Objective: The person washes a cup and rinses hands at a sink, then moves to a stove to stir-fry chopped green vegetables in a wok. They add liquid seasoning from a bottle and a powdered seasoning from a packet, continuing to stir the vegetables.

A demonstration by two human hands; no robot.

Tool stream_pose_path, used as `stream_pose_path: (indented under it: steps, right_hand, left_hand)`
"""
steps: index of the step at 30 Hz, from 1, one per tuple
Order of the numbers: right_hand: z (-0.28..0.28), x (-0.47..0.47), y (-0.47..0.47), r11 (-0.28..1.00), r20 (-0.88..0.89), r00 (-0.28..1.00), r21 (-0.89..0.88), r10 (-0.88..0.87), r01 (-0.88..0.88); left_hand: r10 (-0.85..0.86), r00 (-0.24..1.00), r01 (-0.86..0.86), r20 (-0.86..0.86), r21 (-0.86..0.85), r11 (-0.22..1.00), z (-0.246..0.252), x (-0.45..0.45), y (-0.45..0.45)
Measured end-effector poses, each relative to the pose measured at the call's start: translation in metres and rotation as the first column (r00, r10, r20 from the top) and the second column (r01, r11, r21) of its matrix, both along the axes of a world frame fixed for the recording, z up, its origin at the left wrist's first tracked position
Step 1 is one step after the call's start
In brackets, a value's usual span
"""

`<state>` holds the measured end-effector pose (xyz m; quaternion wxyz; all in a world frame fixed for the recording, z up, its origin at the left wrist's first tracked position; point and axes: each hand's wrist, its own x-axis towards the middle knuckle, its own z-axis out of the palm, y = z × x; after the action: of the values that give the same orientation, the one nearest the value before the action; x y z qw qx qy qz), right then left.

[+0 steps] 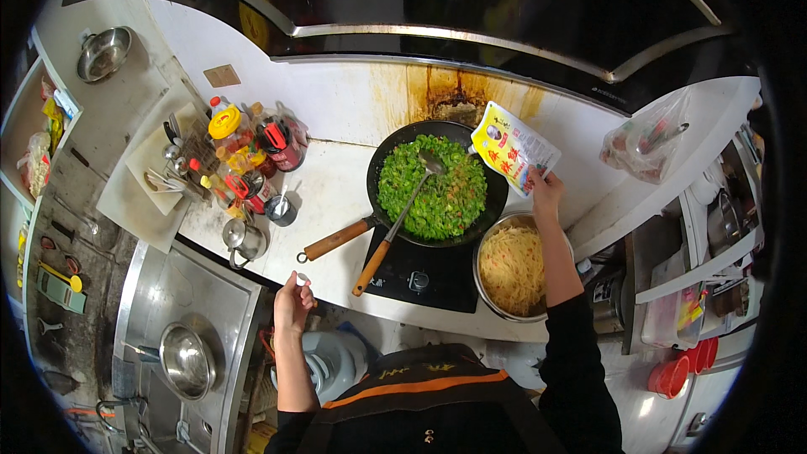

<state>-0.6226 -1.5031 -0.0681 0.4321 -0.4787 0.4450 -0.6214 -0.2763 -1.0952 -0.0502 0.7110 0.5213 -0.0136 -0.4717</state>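
My right hand [546,194] grips a yellow and white seasoning pouch [504,142] by its lower corner. The pouch is tilted, its white spout at the right rim of a black wok [497,186]. Chopped green vegetables [422,195] with red bits fill the wok, and a brownish patch lies on their right side. A wooden-handled metal spatula or ladle [411,207] rests in them. Away to the left, near the counter's front edge, my left hand [290,306] pinches a small white cap [302,279].
The wok sits on a black cooktop [441,287], its wooden handle [337,239] pointing left. A metal pot of yellow shreds [512,271] stands below my right forearm. Sauce bottles [280,145], a dark cup [280,210] and a metal pitcher [244,239] stand left. The range hood [441,44] overhangs.
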Motion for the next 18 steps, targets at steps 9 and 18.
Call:
stream_pose_path:
  steps: [9,18]
  right_hand:
    - [0.010,0.039,-0.024,0.999,0.057,0.998,-0.027,-0.024,0.025]
    - [0.027,0.033,0.012,0.989,0.052,0.988,0.044,0.142,-0.144]
  left_hand:
    - [0.054,0.999,-0.054,0.002,-0.009,0.998,-0.003,0.000,0.013]
    - [0.116,0.993,-0.116,-0.020,0.005,0.993,-0.004,0.006,0.033]
